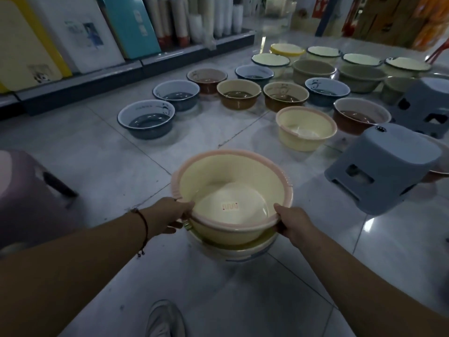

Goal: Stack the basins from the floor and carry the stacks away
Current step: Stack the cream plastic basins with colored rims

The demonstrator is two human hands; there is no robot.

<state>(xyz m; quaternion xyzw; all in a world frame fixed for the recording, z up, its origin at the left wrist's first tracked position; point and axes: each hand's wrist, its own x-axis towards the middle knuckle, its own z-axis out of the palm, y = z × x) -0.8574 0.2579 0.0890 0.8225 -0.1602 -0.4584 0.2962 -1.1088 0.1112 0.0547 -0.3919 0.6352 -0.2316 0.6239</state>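
Note:
A cream basin with a pink rim (226, 181) is held over the floor, with at least one more basin (245, 251) nested under it. My left hand (170, 215) grips its near-left rim and my right hand (294, 223) grips its near-right rim. A second cream basin with a pink rim (305, 128) stands alone on the tiles beyond. Farther back, several blue (145, 119), brown (239, 93) and beige (314, 71) basins lie spread across the floor in loose rows.
A grey plastic stool (388, 164) stands at the right, another grey stool (427, 103) behind it. A pinkish stool (26, 190) is at the left edge. Shelving with boards (80, 37) lines the left. My shoe (165, 319) shows at the bottom.

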